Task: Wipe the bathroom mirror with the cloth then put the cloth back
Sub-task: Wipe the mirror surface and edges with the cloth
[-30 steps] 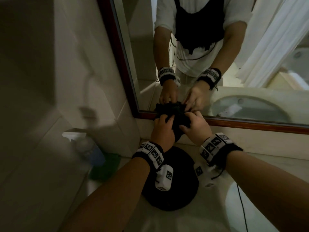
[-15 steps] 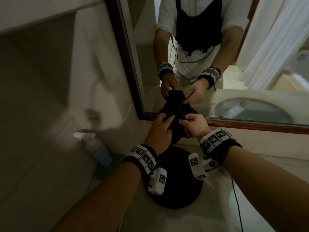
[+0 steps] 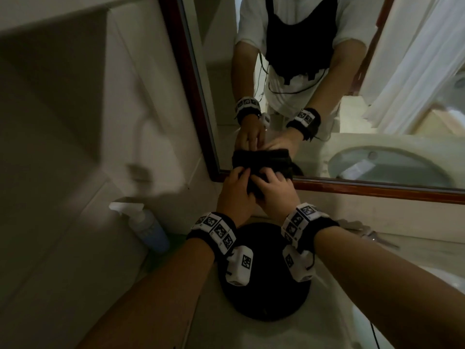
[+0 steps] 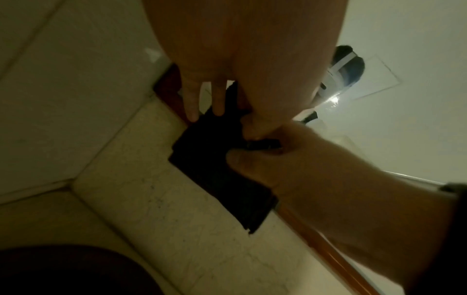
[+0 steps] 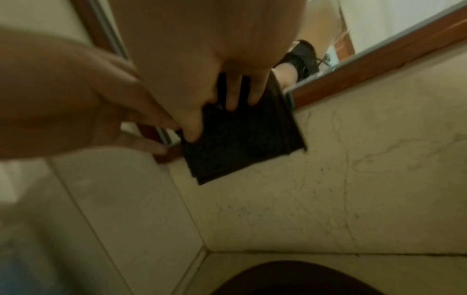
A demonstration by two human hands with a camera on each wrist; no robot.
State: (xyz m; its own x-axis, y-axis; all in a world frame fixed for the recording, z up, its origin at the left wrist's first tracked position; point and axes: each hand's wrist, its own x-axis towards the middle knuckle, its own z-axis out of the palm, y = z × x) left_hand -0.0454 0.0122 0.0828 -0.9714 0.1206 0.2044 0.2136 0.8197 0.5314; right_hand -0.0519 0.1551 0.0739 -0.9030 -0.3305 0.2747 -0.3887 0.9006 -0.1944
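Observation:
A black cloth, folded into a flat square, is held up between both hands in front of the mirror's lower left corner. My left hand grips its left side, with fingers lying over the cloth. My right hand holds the right side; in the right wrist view its fingers press on the cloth and the thumb pinches it. The mirror has a red-brown wooden frame and reflects both hands and the cloth.
A round black object lies on the pale marble counter beneath my wrists. A spray bottle with blue liquid stands in the left corner against the tiled wall. The mirror reflects a basin and a white curtain.
The cloth hung bunched from my fingers before; now it is folded flat and square. Both hands stay close together at the mirror's lower left corner.

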